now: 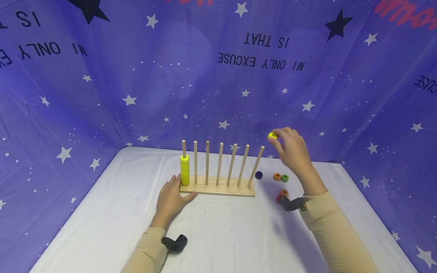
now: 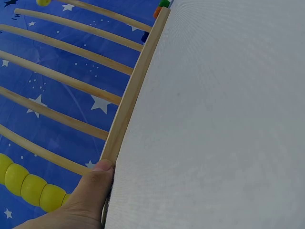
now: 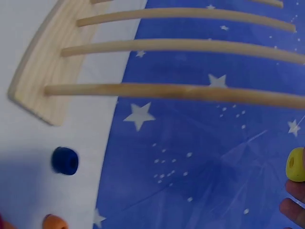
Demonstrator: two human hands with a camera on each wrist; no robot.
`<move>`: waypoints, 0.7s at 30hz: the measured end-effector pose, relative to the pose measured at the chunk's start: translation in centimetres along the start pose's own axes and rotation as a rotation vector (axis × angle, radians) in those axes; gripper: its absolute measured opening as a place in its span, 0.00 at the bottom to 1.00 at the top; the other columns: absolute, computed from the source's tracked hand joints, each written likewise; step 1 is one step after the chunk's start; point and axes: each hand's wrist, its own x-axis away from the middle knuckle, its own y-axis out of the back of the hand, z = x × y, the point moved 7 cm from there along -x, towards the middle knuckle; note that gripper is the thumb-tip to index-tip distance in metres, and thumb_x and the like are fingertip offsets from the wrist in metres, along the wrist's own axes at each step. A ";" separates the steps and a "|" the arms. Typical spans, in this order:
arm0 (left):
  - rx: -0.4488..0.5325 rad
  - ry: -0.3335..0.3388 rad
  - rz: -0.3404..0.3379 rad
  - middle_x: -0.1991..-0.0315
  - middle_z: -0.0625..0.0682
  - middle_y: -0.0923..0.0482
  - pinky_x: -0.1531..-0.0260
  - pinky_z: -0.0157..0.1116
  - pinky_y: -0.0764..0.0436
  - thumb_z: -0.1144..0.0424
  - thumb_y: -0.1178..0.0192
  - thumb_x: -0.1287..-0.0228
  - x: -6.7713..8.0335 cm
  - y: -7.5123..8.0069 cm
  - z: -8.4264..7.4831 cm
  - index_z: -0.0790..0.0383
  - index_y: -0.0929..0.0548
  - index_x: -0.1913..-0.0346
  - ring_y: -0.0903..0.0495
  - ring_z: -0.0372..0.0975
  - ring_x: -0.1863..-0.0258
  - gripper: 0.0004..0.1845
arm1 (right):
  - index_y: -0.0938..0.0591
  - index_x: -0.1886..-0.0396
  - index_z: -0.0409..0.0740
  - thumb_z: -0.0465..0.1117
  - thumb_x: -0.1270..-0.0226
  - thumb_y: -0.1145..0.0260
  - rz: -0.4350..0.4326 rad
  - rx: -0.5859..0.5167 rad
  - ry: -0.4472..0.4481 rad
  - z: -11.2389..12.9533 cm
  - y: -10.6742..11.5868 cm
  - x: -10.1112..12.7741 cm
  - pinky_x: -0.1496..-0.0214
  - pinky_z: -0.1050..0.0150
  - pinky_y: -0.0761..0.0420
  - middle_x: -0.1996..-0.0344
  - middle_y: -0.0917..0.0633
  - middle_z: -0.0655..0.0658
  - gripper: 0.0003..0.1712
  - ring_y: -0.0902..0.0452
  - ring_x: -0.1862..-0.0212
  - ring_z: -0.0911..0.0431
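- Yellow round bead (image 1: 272, 135) is pinched in the raised right hand (image 1: 290, 149), above and right of the wooden peg rack (image 1: 218, 188).
- Left hand (image 1: 172, 197) lies flat, fingers relaxed, thumb against the rack's near-left corner.

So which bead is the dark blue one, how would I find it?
Start at the wooden rack with its seven pegs on the white table. Just past its right end lies the dark blue bead. It sits alone, nearest the rack, while the orange bead and green bead touch farther right.
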 end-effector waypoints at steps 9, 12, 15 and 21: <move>0.000 -0.014 -0.001 0.30 0.62 0.38 0.27 0.51 0.48 0.30 0.39 0.52 0.0 0.1 0.0 0.63 0.41 0.29 0.44 0.54 0.28 0.54 | 0.21 0.48 0.45 0.52 0.32 0.41 0.001 -0.030 0.018 3.4 0.7 -1.4 0.45 0.49 0.30 0.53 0.20 0.45 0.19 0.29 0.49 0.47; -0.003 -0.016 -0.003 0.30 0.62 0.38 0.27 0.51 0.48 0.30 0.39 0.52 0.0 0.1 0.0 0.63 0.41 0.29 0.44 0.54 0.28 0.54 | 0.21 0.48 0.45 0.52 0.32 0.41 -0.005 -0.033 0.047 5.1 0.7 -1.6 0.47 0.49 0.30 0.53 0.20 0.45 0.20 0.29 0.49 0.48; -0.001 -0.010 -0.001 0.30 0.62 0.39 0.27 0.51 0.48 0.30 0.39 0.52 0.0 0.1 0.1 0.63 0.41 0.29 0.44 0.54 0.28 0.54 | 0.21 0.48 0.46 0.53 0.32 0.42 -0.009 -0.033 0.088 6.9 0.5 -1.9 0.49 0.51 0.29 0.53 0.19 0.46 0.21 0.28 0.49 0.48; 0.003 -0.007 -0.003 0.30 0.62 0.38 0.26 0.51 0.48 0.31 0.38 0.52 0.0 0.1 0.1 0.62 0.42 0.28 0.44 0.53 0.28 0.55 | 0.21 0.48 0.47 0.55 0.31 0.43 -0.011 -0.039 0.186 10.7 -0.4 -2.3 0.51 0.54 0.28 0.55 0.19 0.47 0.21 0.27 0.52 0.50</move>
